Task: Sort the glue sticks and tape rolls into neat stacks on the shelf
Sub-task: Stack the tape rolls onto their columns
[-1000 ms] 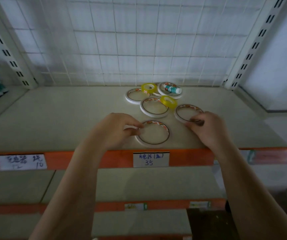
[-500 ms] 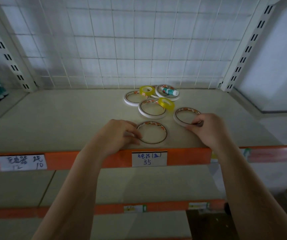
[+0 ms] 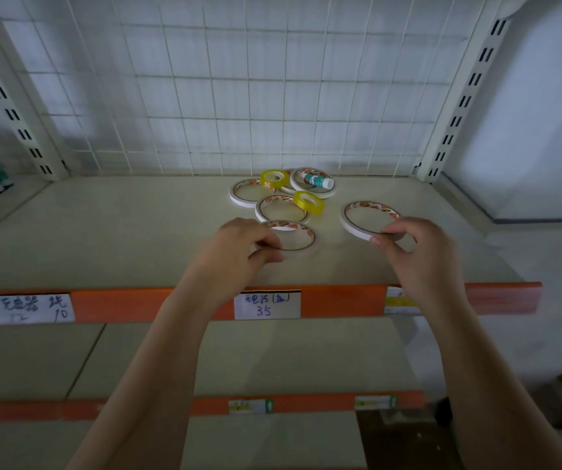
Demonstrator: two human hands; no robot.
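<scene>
Nothing looks stacked yet, I'd say: the tape rolls lie loose mid-shelf (image 3: 103, 232), some overlapping. The left hand (image 3: 238, 252) pinches the near edge of a thin white double-sided tape ring (image 3: 301, 237) with printed inner rim, and the right hand (image 3: 415, 252) pinches a matching ring (image 3: 357, 220), tilted up off the board. Behind them sit more white rings, two small yellow tape rolls (image 3: 308, 201), and one glue stick (image 3: 318, 180) lying across the farthest ring
</scene>
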